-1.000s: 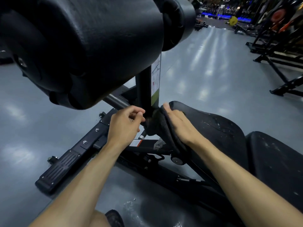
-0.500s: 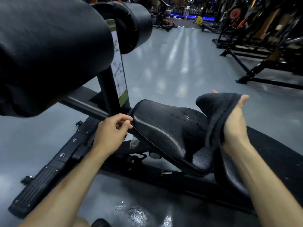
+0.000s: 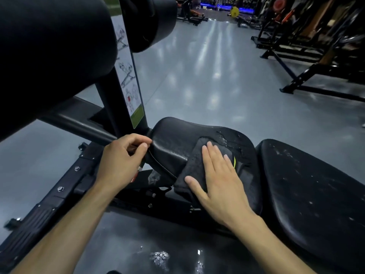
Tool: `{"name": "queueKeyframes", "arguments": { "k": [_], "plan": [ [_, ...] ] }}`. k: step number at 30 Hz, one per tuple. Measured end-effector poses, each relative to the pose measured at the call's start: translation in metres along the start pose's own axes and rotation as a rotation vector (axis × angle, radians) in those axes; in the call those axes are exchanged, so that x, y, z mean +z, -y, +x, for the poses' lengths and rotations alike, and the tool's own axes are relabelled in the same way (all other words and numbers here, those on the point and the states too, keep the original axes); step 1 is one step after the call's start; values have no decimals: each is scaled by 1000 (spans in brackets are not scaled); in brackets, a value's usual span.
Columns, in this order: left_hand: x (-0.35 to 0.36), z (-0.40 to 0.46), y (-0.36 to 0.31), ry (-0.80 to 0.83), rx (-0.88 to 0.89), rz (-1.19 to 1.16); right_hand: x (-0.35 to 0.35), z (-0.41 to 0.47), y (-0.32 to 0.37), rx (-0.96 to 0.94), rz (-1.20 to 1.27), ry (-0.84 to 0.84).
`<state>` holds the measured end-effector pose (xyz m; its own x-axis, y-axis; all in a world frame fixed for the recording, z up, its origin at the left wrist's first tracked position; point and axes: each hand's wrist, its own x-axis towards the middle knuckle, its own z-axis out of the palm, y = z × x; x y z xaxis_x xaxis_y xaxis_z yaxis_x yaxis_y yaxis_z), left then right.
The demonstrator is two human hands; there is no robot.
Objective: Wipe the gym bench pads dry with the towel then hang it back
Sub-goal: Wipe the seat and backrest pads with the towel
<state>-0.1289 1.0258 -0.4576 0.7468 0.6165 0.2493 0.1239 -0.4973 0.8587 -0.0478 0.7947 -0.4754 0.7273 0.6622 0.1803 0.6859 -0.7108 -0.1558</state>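
Right hand [image 3: 219, 180] is pressing the folded dark grey towel [image 3: 194, 167] flat on the wet black vinyl seat pad [image 3: 177, 139].

Its fingers are lying straight; the left hand [image 3: 120, 159] is pinching the pad's front edge. The black back pad [image 3: 316, 192] is sitting just beside, droplets showing.

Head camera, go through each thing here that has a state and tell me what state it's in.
Towel: folded, flat on the seat pad.
Seat pad: wet, droplets at its far edge.
Back pad: speckled with droplets.
Right hand: fingers straight, pressing the towel.
Left hand: fingers curled, pinching the seat pad's edge.
Floor: small puddle under the bench.
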Motion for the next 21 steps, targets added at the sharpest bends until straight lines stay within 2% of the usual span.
{"name": "queueKeyframes", "arguments": {
  "k": [3,6,8,14,18,21],
  "plan": [
    [1,2,-3,1,31,7,-2,50,7,-53,64,-21],
    [6,3,-10,-27,51,16,-2,128,14,-46,174,40],
    [11,4,-14,-45,73,35,0,153,19,-37,162,48],
    [17,13,-14,-58,102,32,-1,80,-4,-251,182,25],
    [15,15,-12,-71,85,28,-1,130,-13,-145,220,19],
    [11,14,-13,-103,81,0,-4,176,8,-34,149,94]
  ]
}}
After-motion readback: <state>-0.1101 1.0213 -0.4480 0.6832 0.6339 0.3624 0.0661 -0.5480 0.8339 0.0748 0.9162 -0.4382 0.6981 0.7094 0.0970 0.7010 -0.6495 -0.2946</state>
